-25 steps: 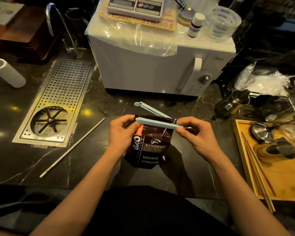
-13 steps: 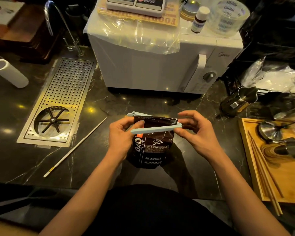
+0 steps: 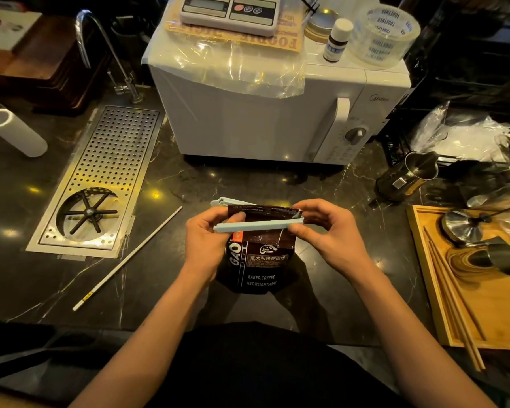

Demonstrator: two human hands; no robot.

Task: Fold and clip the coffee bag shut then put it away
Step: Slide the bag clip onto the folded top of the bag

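A dark brown coffee bag (image 3: 258,260) with white lettering stands upright on the black marble counter, its top folded over. A long pale blue bag clip (image 3: 256,226) lies across the fold, one arm in front of the bag and the other behind it, the far arm's tip (image 3: 218,201) showing at the left. My left hand (image 3: 208,240) pinches the clip's left end and the bag's edge. My right hand (image 3: 324,231) grips the clip's right, hinged end against the bag top.
A white microwave (image 3: 277,113) with a scale, tape roll and small bottle on top stands behind the bag. A steel drip tray (image 3: 100,178) and a thin white stick (image 3: 127,259) lie left. A wooden tray (image 3: 468,290) with metal tools and a steel pitcher (image 3: 407,178) are right.
The clip's two arms have come closer together around the folded bag top; the far arm, earlier raised at an angle, now lies low behind the bag. Both hands stayed on the clip.
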